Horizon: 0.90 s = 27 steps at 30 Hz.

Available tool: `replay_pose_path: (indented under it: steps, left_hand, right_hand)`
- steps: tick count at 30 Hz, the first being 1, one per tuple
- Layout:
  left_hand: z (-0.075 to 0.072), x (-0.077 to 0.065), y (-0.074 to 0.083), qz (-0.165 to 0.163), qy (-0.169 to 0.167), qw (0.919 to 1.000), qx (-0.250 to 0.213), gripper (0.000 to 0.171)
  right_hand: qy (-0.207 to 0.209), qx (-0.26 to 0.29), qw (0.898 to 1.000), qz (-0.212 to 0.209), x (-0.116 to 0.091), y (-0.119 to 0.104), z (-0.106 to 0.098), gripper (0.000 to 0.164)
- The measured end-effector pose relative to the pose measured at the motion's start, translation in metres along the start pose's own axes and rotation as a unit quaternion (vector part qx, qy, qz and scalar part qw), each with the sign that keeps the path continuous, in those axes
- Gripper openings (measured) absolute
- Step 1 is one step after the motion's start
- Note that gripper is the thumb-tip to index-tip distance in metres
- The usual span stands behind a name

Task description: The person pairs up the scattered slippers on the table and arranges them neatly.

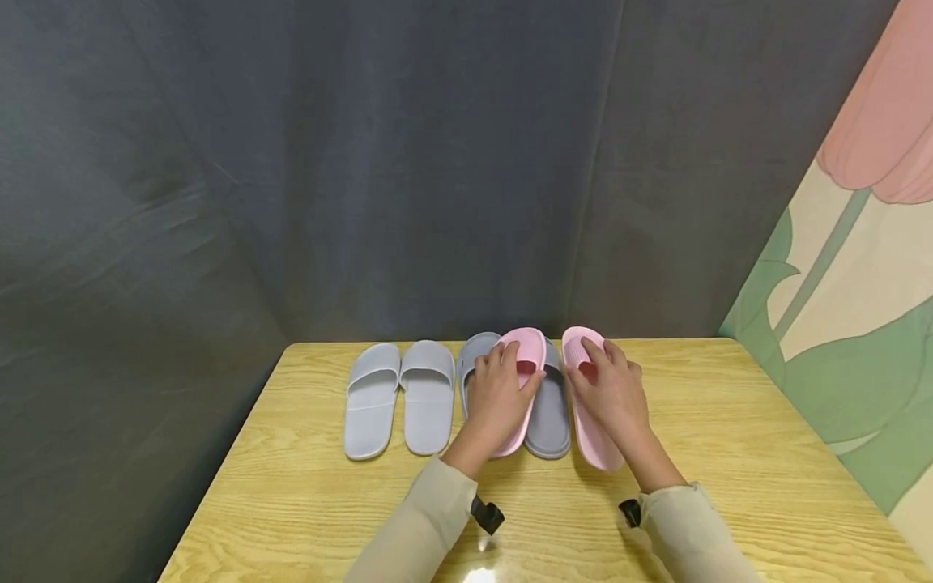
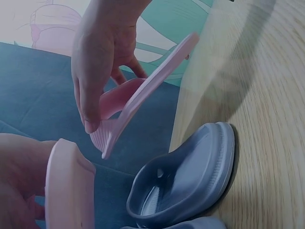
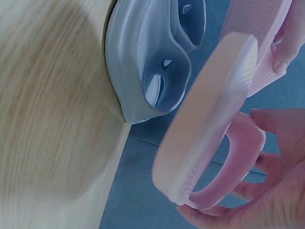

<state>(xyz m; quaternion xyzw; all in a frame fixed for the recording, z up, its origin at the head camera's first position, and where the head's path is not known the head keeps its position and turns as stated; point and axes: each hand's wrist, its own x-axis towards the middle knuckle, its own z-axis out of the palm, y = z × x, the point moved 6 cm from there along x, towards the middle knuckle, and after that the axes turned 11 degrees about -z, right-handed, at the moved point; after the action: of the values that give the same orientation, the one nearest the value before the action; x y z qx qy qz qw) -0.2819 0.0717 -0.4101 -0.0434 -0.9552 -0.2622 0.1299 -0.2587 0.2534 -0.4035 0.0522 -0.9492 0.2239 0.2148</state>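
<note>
My left hand [image 1: 497, 395] grips a pink slipper [image 1: 529, 343] by its strap, in front of a pair of dark grey slippers. The left dark grey slipper [image 1: 475, 346] is mostly hidden behind that hand; the right one [image 1: 548, 427] is partly covered by the pink slipper. To the right, my right hand [image 1: 614, 395] holds the other pink slipper [image 1: 599, 447] at its strap. Both wrist views show the pink slippers raised off the table and tilted. In the right wrist view, fingers [image 3: 274, 164] and thumb reach around the strap [image 3: 250, 138].
A pair of light grey slippers [image 1: 370, 419] stands side by side on the wooden table [image 1: 291, 510], left of the dark grey pair. Behind the table hangs a dark curtain [image 1: 437, 162]. A wall with painted flowers [image 1: 867, 340] borders the right side.
</note>
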Motion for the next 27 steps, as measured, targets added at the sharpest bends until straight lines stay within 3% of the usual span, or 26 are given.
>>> replay_pose_path:
  steps: [12, 27]
  left_hand:
    - [0.01, 0.006, 0.014, -0.005, 0.003, 1.0, 0.001, 0.063]
    - [0.028, 0.015, 0.047, 0.008, 0.011, 0.9995, 0.03, 0.06]
  right_hand:
    - [-0.02, 0.008, 1.0, 0.021, 0.004, 0.0, -0.002, 0.061]
    - [-0.001, -0.006, 1.0, 0.012, 0.008, 0.016, -0.013, 0.059]
